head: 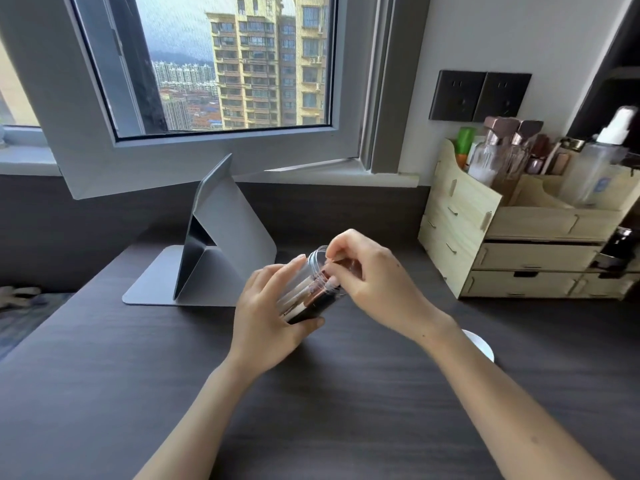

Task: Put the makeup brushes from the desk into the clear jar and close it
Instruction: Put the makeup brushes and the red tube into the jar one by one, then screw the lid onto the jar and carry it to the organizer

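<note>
I have the clear cylindrical plastic jar lifted just off the dark wood-grain desk, near the centre of my view and tipped so its open threaded mouth points toward one o'clock. My left hand is wrapped around the lower body of the jar, fingers spread along the near wall and thumb tucked under the base. My right hand sits at the mouth, thumb and fingertips pinched on the ends of the makeup brushes with dark handles and rose-gold ferrules that are already lying inside; I cannot tell how many there are.

I judge the step in hand to be seating these brushes fully. To do it well, I would keep the left grip firm but low so the wall does not flex, tilt the jar nearer upright so the brushes slide to the base, and press the ends below the rim so nothing fouls the threads.

The round white disc, partly hidden behind my right forearm at four o'clock from the jar, is probably the lid; it is well apart from the jar, so closing remains to be done. I see no loose brushes on the desk.
</note>
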`<state>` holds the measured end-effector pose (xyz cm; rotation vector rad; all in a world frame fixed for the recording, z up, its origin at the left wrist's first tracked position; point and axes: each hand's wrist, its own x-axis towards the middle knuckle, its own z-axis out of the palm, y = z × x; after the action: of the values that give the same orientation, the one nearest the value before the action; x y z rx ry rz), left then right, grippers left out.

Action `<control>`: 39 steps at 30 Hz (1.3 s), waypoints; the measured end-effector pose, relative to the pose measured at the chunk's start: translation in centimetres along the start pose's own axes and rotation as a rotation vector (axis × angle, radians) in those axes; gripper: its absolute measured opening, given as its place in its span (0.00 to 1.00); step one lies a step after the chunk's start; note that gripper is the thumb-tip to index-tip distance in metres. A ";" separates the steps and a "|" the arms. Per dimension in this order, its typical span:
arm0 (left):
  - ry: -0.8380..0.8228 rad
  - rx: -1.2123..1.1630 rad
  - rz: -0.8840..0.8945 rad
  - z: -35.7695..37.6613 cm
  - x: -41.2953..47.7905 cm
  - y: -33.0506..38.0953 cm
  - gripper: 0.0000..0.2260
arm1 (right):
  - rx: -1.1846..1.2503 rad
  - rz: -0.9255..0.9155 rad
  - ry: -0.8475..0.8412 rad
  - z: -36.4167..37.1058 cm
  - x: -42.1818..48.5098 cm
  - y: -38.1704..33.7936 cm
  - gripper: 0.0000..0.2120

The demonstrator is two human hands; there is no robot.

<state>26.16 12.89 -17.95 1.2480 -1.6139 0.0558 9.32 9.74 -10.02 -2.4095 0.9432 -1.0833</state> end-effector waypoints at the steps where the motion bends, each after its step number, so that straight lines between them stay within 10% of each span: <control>1: -0.001 -0.015 -0.012 0.0 0.0 0.0 0.38 | -0.003 -0.005 -0.001 0.1 0.0 -0.1 0.04; 8: 0.045 -0.091 -0.064 -0.1 0.1 0.1 0.38 | -0.052 0.182 0.229 -3.3 -3.2 3.6 0.06; 13: 0.035 -0.095 -0.063 0.1 0.0 0.2 0.37 | -0.507 0.674 -0.331 -6.3 -9.1 9.2 0.28; 19: 0.008 -0.095 -0.056 0.4 -0.2 0.5 0.37 | -0.473 0.696 -0.395 -6.6 -10.6 9.8 0.31; 30: -0.077 -0.173 -0.108 0.7 0.3 2.5 0.37 | 1.273 0.399 0.302 -4.8 -3.1 3.9 0.28; 39: -0.267 -0.577 -0.316 -0.9 1.1 6.1 0.35 | 1.090 0.264 0.126 -3.3 -1.8 1.0 0.27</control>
<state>22.44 15.41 -13.66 1.0591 -1.4803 -0.7506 5.53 10.16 -9.34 -1.3059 0.4612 -1.2081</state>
